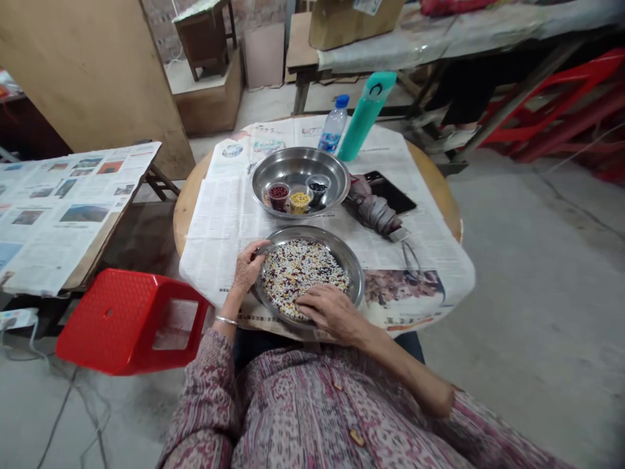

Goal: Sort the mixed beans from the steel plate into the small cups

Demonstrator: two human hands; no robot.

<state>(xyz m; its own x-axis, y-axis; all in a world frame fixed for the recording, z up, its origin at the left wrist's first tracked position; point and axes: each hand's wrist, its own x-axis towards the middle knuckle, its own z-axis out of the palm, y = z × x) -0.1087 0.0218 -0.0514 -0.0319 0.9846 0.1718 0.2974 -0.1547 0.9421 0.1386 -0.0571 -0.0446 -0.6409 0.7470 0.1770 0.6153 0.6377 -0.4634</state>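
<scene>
At a round wooden table (191, 208) covered with sheets of newspaper (215, 221), you have both hands on a steel plate (344, 257) heaped with a mix of white, dark red, yellow and black beans and grains (297, 273). Your hands are apart, one at each side of that plate, which sits near the table's edge right in front of you. Your left hand (247, 268) curls over the plate's rim, its fingers hooked on the metal, with a thin silver bangle (226, 320) on the wrist. Your right hand (329, 311) lies across the near side of the plate, its fingers resting on the mix.

Just beyond, almost touching that plate, sits a wider steel bowl (297, 159) holding three small cups: red beans (278, 197), yellow grains (300, 203) and black beans (318, 191). Past it stand a plastic water bottle (334, 124) and a teal flask (364, 116). Off to your right of the bowl lie a black phone (390, 192) and what looks like a folded grey umbrella (375, 212), though the angle makes that hard to be sure of. A red plastic stool (127, 319) lies on its side to your left, near a second table spread with newspaper (63, 215). Your patterned sleeves (205, 384) fill the bottom of the view.
</scene>
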